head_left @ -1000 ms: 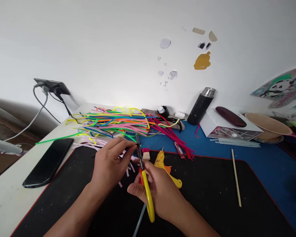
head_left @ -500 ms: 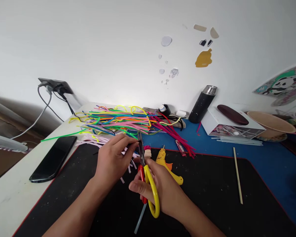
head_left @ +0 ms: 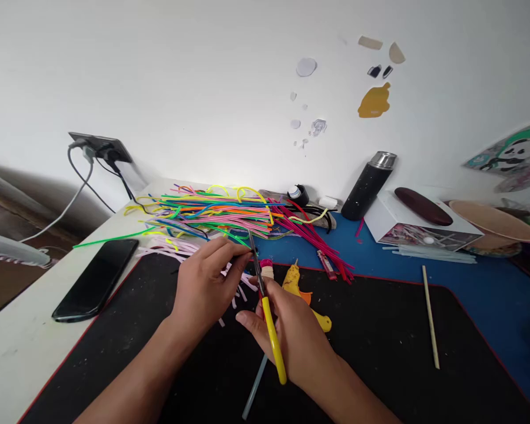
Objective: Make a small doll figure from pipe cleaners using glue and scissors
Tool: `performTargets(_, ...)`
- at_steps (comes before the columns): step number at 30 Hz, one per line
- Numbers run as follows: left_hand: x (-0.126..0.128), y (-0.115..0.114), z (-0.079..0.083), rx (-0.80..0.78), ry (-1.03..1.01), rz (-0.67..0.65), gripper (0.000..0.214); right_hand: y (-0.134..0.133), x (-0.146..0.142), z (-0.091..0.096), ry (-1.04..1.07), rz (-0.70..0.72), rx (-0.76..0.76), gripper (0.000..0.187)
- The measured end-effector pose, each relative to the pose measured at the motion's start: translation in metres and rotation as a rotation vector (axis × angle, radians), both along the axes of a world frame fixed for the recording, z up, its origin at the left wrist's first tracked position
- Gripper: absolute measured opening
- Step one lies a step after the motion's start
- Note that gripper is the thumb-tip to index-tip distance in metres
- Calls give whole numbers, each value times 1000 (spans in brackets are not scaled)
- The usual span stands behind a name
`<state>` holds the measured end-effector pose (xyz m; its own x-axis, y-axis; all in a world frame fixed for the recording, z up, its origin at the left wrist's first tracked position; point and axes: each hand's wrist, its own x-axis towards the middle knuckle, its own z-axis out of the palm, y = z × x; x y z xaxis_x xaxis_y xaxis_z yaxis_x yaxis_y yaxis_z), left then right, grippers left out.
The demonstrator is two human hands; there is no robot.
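My right hand (head_left: 291,335) grips yellow-handled scissors (head_left: 269,330), blades pointing up and away toward my left fingertips. My left hand (head_left: 207,285) pinches a thin dark pipe-cleaner piece (head_left: 242,254) at the blades' tip. Both hands hover over a black mat (head_left: 401,353). Short pale cut bits (head_left: 238,294) lie under my left hand. A small pink-topped bobbin-like piece (head_left: 267,268) sits just beyond the scissors. A yellow glue gun (head_left: 302,291) lies to the right of my right hand.
A heap of coloured pipe cleaners (head_left: 212,215) lies at the back. A black phone (head_left: 96,278) rests at left, a wooden stick (head_left: 430,315) at right. A black flask (head_left: 368,185), a white box (head_left: 417,227) and a straw hat (head_left: 494,221) stand at the back right.
The scissor handles, spread half a second ago, have come together. Both hands have stayed in about the same place; the camera shifted slightly.
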<state>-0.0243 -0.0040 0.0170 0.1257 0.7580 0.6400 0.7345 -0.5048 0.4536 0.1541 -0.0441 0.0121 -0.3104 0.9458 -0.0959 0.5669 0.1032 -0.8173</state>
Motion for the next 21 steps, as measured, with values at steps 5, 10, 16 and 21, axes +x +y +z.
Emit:
performTargets(5, 0, 0, 3, -27, -16, 5, 11, 0, 0, -2, 15, 27, -12, 41)
performTargets(10, -3, -1, 4, -2, -14, 9, 11, -2, 1, -4, 12, 41, 12, 36)
performTargets(16, -4, -1, 3, -7, -19, -3, 12, 0, 2, -5, 28, 40, 18, 38)
performTargets(21, -4, 2, 4, -4, -13, -5, 12, 0, 2, -5, 4, 34, 39, 33)
